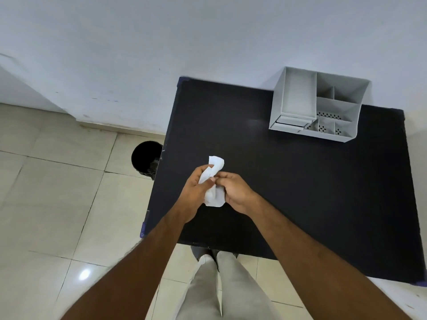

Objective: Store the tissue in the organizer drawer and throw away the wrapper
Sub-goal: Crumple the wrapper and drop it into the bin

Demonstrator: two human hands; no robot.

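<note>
Both hands hold a white wrapped tissue pack (215,181) above the left part of the black table (300,181). My left hand (196,190) grips its left side with the thumb across the front. My right hand (235,190) pinches it from the right at mid-height. The pack's top end sticks up above my fingers and its bottom end bulges out below them. I cannot tell wrapper from tissue. A grey desk organizer (321,102) stands at the table's far right, its small drawer (291,122) low at the front left.
A black waste bin (145,159) stands on the tiled floor just left of the table's edge. A white wall runs behind the table. My legs show below the table's near edge.
</note>
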